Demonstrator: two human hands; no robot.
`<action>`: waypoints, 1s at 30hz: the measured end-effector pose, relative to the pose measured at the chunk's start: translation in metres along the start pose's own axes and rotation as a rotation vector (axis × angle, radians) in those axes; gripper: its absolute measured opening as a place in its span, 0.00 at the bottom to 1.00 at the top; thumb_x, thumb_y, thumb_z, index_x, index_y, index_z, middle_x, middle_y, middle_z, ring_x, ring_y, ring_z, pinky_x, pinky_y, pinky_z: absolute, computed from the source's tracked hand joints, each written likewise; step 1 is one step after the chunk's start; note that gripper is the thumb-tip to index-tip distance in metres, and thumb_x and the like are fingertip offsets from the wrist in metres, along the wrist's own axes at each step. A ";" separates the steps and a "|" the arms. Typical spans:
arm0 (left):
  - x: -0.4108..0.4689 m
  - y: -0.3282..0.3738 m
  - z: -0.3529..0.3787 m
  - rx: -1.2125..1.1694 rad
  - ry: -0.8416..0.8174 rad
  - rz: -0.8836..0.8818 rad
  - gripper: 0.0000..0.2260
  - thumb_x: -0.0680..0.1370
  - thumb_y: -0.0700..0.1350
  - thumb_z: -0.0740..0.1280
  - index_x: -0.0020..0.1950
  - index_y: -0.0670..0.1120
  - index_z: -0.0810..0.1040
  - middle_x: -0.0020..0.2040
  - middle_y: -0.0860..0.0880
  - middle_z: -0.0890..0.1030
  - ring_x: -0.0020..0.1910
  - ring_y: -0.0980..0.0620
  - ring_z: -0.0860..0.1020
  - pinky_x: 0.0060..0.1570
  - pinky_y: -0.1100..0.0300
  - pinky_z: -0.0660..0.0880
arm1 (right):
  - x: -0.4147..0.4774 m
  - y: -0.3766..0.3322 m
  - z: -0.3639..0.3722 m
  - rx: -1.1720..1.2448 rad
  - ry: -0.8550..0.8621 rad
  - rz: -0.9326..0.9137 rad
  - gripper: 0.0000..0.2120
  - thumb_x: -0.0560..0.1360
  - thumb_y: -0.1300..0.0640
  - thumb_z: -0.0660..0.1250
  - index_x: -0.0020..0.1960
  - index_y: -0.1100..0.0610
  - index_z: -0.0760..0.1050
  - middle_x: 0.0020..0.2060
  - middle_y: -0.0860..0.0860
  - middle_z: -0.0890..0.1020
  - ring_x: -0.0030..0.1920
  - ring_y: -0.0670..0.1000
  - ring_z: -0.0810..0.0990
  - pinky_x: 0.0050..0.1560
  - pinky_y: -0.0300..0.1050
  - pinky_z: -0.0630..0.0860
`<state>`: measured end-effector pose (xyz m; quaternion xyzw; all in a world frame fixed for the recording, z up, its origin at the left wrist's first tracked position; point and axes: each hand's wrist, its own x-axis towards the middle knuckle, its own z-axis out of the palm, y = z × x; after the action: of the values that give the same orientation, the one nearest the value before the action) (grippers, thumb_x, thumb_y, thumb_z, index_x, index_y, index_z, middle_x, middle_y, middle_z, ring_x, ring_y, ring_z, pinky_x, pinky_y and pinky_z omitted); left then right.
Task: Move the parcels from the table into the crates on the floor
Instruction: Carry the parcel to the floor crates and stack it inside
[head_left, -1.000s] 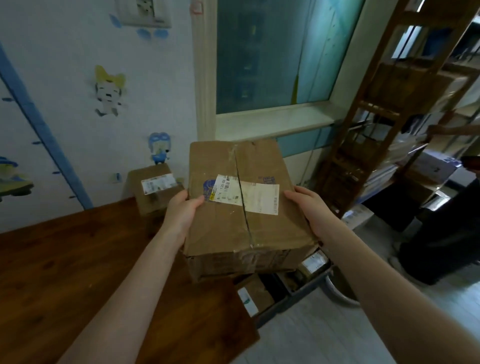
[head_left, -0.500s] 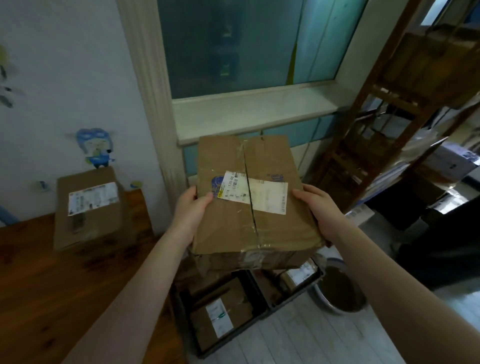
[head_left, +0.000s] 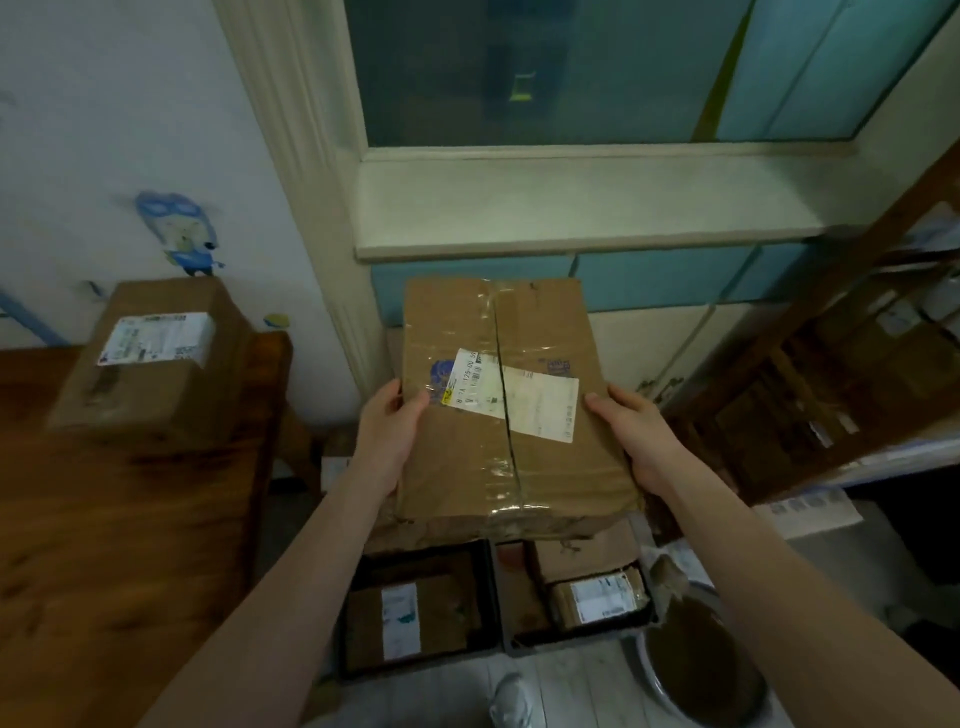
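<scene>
I hold a large taped cardboard parcel (head_left: 488, 462) with a white label in the air, over two dark crates on the floor. My left hand (head_left: 387, 426) grips its left edge, thumb on top. Its right edge is gripped by my right hand (head_left: 636, 436). The left crate (head_left: 491, 592) holds a flat labelled parcel (head_left: 410, 618). Two small parcels lie in the right crate (head_left: 576, 644), one with a white label (head_left: 597, 597). Another labelled parcel (head_left: 150, 358) sits on the wooden table (head_left: 114, 519) at the left.
A window sill (head_left: 571, 208) juts out ahead above the crates. A wooden shelf unit (head_left: 831, 374) full of goods stands at the right. A round white basin (head_left: 696, 670) sits on the floor beside the right crate. My shoe (head_left: 511, 699) shows below.
I have carried the parcel rightwards off the table; it now hangs over the crates. The view has turned right and down, so both crates show fully.
</scene>
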<state>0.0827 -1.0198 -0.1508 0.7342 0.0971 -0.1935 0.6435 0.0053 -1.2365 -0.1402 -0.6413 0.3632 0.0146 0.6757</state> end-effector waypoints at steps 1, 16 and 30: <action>0.002 -0.005 0.004 -0.017 0.036 -0.010 0.07 0.80 0.47 0.62 0.57 0.50 0.76 0.50 0.51 0.79 0.49 0.52 0.77 0.46 0.57 0.73 | 0.010 0.001 -0.001 -0.034 -0.020 -0.004 0.11 0.79 0.56 0.62 0.61 0.53 0.74 0.48 0.52 0.81 0.46 0.51 0.80 0.41 0.45 0.76; 0.008 -0.095 -0.036 -0.172 0.304 -0.139 0.15 0.77 0.49 0.68 0.62 0.47 0.71 0.53 0.50 0.79 0.53 0.50 0.79 0.51 0.53 0.78 | 0.065 0.056 0.046 -0.472 -0.218 0.020 0.09 0.79 0.59 0.62 0.58 0.54 0.76 0.51 0.52 0.80 0.47 0.50 0.78 0.47 0.44 0.74; 0.008 -0.239 -0.025 -0.357 0.533 -0.524 0.10 0.80 0.45 0.63 0.59 0.42 0.76 0.50 0.44 0.81 0.51 0.41 0.80 0.53 0.42 0.76 | 0.099 0.173 0.097 -0.948 -0.148 -0.105 0.16 0.79 0.57 0.62 0.64 0.64 0.74 0.58 0.61 0.79 0.59 0.61 0.75 0.51 0.46 0.70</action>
<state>0.0003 -0.9596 -0.3688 0.5860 0.4759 -0.1343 0.6419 0.0400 -1.1653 -0.3471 -0.8935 0.2347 0.1900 0.3325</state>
